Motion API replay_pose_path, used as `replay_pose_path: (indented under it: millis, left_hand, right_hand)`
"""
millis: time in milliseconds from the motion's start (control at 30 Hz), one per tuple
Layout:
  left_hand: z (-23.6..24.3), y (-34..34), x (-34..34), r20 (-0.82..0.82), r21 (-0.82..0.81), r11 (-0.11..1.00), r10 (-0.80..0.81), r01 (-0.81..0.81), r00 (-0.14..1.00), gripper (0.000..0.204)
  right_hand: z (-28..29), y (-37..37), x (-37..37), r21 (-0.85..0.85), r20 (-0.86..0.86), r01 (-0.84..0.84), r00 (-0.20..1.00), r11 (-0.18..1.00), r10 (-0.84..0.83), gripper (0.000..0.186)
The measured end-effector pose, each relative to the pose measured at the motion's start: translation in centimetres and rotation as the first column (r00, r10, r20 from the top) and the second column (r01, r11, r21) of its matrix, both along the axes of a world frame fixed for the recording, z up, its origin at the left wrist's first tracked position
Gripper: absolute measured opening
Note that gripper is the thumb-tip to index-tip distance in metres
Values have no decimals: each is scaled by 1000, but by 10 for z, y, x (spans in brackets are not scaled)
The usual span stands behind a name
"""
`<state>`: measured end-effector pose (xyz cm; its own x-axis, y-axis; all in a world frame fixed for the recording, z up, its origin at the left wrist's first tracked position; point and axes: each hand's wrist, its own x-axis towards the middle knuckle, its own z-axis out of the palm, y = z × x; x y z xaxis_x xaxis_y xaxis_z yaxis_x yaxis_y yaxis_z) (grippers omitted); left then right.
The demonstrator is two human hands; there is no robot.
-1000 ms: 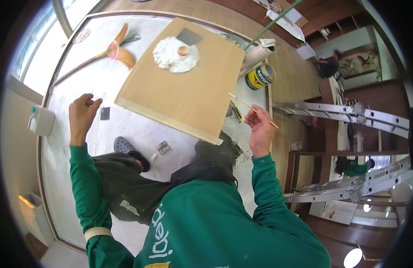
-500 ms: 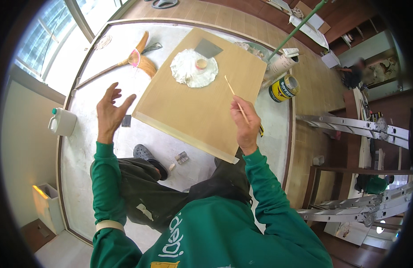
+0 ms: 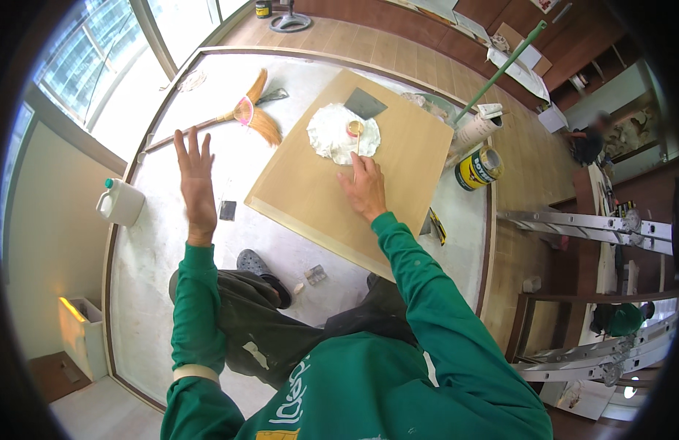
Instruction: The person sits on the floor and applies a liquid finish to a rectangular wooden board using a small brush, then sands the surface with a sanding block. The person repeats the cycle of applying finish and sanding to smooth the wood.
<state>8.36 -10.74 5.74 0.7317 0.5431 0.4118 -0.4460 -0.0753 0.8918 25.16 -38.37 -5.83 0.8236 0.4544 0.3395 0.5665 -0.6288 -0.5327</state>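
Observation:
A thin wooden stick is pinched in my right hand, low over a tan board. The stick's far end meets a small round cup with yellowish contents; whether it dips inside is hard to tell. Under the cup lies a spread white mound of putty-like paste, and a flat grey metal blade rests at its far edge. My left hand hangs in the air left of the board, palm down, fingers spread, holding nothing.
A straw broom lies on the floor at the far left, beyond a white jug. Right of the board stand a yellow-and-black can and a green pole. Metal ladders and two people are farther right.
My right hand has moved left and away from me, bringing the stick from above the board's right side to the cup. My left hand's fingers have straightened and spread.

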Motion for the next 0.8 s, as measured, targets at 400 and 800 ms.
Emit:
replay_pose_path:
  millis: [400, 800]
  left_hand:
    - [-10, 61, -24, 21, 977, 141, 680, -159, 733, 110]
    - [-14, 32, -12, -327, 545, 834, 313, -93, 892, 88]
  right_hand:
    - [4, 14, -6, -156, 109, 60, 993, 986, -43, 52]
    - [1, 24, -2, -191, 91, 80, 994, 978, -63, 38]
